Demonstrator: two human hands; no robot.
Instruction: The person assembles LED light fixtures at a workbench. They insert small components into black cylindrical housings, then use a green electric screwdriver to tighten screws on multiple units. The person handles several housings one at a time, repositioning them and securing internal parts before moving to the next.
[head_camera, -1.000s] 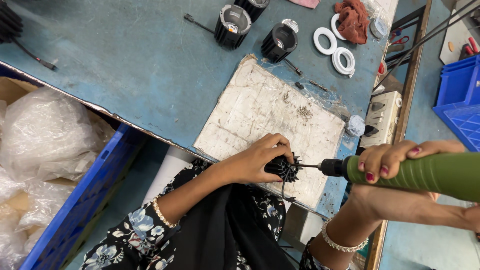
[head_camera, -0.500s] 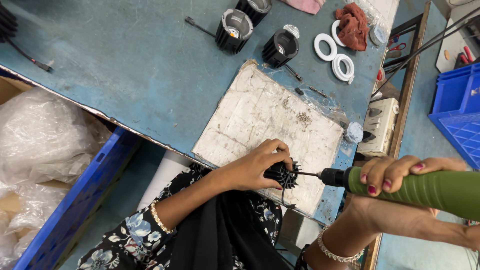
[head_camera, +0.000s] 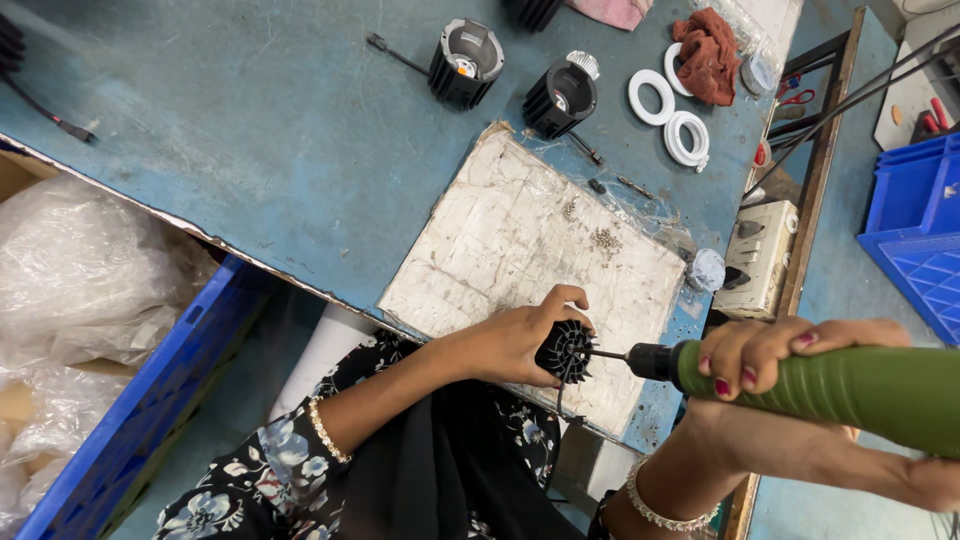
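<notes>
Two hands work at the near edge of the worktop (head_camera: 250, 150), and much is only half seen: the green power screwdriver (head_camera: 850, 385) runs off the right edge, its bit tip is buried in the black finned housing (head_camera: 566, 352), and the left palm covers that housing's far side. A thin dark wire hangs below the housing; its end cannot be made out.

Compared with half a second ago, the housing and tool sit in much the same spot over the board's near edge, with the left fingers wrapped a little farther round the fins.

The left hand (head_camera: 515, 340) is closed on the housing, holding it just above the white board (head_camera: 530, 260). The right hand (head_camera: 770, 365) is clenched round the screwdriver's barrel, fingers curled over the top.

Farther off, small screws (head_camera: 603, 238) lie scattered on the board. Beyond it stand two more black housings (head_camera: 560, 98), with white rings (head_camera: 668, 112) and a red rag (head_camera: 708, 42) at the far right.
</notes>
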